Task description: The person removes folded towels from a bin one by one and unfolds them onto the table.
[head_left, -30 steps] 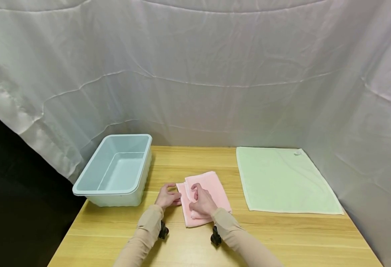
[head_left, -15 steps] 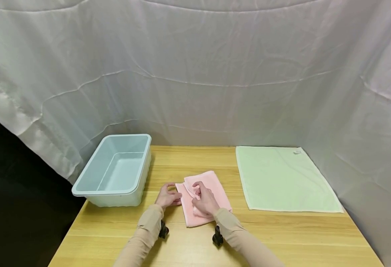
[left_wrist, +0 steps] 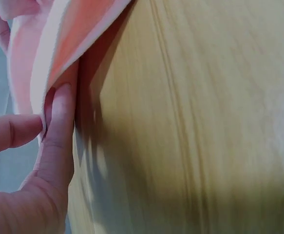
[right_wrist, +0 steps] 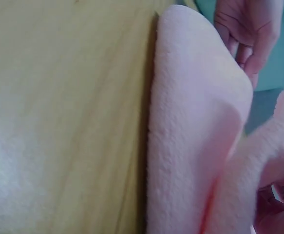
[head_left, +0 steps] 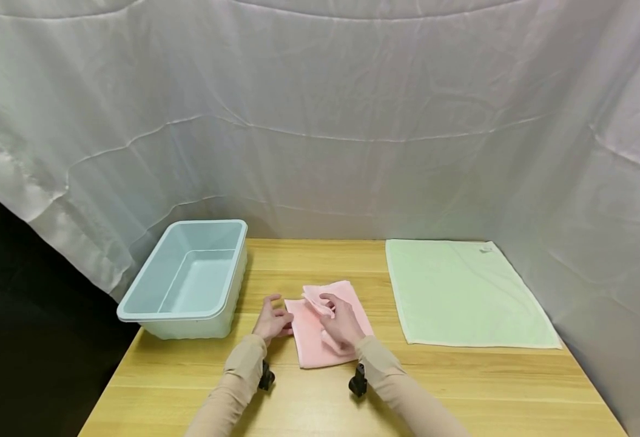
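A pink towel (head_left: 309, 341) lies folded in layers on the table in the head view, a loose upper layer bunched up on it. My left hand (head_left: 272, 321) is at its left edge; in the left wrist view the thumb and a finger pinch the edge of the towel (left_wrist: 47, 73), with one finger beneath it. My right hand (head_left: 344, 323) is over the middle and grips the upper layer, which stands raised. In the right wrist view that layer of towel (right_wrist: 241, 180) partly hides the right fingers, and the folded side faces the camera.
A pale blue plastic tub (head_left: 229, 297) stands at the table's left, nothing seen inside it. A light green towel (head_left: 467, 297) is spread flat at the right. Grey curtain (head_left: 320, 152) hangs behind and beside the wooden table (head_left: 461, 388).
My right hand has moved a little to the right, drawing the pink towel's upper layer with it and lifting it. More of the lower layer shows at the left. The left hand has barely shifted.
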`<state>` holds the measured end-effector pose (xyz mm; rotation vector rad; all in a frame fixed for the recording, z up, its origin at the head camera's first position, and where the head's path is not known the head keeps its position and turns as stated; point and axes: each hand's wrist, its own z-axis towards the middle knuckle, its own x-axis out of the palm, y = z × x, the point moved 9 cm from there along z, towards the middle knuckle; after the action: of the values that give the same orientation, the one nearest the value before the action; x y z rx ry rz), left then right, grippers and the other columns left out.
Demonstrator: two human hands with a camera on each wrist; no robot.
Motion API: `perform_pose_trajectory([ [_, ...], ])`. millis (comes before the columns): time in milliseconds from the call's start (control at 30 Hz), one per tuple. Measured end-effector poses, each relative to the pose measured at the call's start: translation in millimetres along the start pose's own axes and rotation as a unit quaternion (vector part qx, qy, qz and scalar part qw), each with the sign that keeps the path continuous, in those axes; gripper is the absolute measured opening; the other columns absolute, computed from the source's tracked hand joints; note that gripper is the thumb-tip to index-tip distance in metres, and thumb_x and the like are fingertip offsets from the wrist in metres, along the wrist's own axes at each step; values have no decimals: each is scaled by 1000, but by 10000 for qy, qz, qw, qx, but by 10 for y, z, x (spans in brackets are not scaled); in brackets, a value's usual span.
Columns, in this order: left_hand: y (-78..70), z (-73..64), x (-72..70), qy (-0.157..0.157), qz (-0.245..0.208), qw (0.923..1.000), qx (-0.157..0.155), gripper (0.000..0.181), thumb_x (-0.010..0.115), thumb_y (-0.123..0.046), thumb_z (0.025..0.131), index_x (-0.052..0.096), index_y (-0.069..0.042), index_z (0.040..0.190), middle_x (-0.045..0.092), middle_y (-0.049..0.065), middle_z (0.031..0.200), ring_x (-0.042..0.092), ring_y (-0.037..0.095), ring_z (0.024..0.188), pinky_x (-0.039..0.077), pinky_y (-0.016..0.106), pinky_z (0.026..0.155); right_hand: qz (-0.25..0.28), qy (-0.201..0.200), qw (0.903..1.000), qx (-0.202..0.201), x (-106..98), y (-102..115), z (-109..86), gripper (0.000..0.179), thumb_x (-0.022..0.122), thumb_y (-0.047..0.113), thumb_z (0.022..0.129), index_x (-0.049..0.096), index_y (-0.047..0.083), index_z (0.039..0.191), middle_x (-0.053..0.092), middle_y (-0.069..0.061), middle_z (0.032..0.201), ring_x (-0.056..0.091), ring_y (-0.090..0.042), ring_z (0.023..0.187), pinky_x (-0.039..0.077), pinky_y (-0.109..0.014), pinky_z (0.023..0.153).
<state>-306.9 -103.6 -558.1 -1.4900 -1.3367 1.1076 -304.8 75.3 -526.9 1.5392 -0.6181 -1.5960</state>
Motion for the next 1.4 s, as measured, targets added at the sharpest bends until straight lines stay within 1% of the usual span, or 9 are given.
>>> perform_pose_trajectory([
  [233,0,18,-5,-76,206,9997,59,65,58,4,92,24,1,148,61,17,100,60,15,71,59,28,56,368,-52,9992,144,-60,13,23,35,67,5,90,67,1,125,72,-18,113,62,-17,86,51,-20,72],
  [500,1,28,2,-94,114,9999,7,72,66,-1,91,23,0,149,58,20,109,62,16,73,61,30,59,433,-465,9977,244,-165,18,30,20,72,19,93,75,3,106,69,-8,84,53,-9,72,43,-17,63],
  [633,-14,29,-4,-65,68,10000,29,74,67,1,89,23,1,149,55,18,107,62,16,71,60,30,59,662,-572,9960,202,-207,20,35,17,73,17,92,74,2,100,68,-8,82,52,-7,70,42,-16,62],
  [733,-23,35,-28,-78,131,9998,84,73,65,2,89,24,2,150,57,23,111,62,16,69,59,30,59,897,-626,9937,227,-237,6,39,14,72,11,91,73,0,99,67,-10,83,51,-7,70,42,-15,62],
  [933,-52,45,-127,-166,337,9991,170,70,61,2,90,24,1,150,59,29,117,62,16,67,55,29,58,1200,-724,9897,304,-345,6,41,15,69,4,89,71,-4,101,65,-14,88,51,-8,74,43,-14,65],
  [1067,-78,53,-212,-268,512,9980,269,69,59,3,89,24,3,148,59,27,112,59,15,66,52,27,57,1280,-806,9878,361,-452,15,41,17,69,4,89,71,-4,103,66,-15,93,53,-7,79,45,-14,69],
  [1200,-116,61,-308,-396,777,9950,477,68,58,4,89,25,6,147,58,26,108,58,15,70,50,24,57,1566,-777,9832,525,-552,-29,31,20,67,4,91,69,-7,108,64,-16,97,57,-6,76,48,-15,66],
  [1300,-148,61,-393,-532,971,9919,621,67,57,4,87,25,8,146,57,27,108,59,20,76,49,24,60,1697,-751,9806,635,-640,-85,22,22,67,4,92,68,-8,110,63,-16,98,59,-5,67,49,-16,61],
  [1400,-190,44,-482,-729,1262,9865,746,66,58,4,85,28,9,144,58,31,108,61,32,87,52,30,69,1641,-824,9807,666,-742,-171,22,23,67,4,92,68,-8,111,64,-17,98,58,-3,66,49,-15,60],
])
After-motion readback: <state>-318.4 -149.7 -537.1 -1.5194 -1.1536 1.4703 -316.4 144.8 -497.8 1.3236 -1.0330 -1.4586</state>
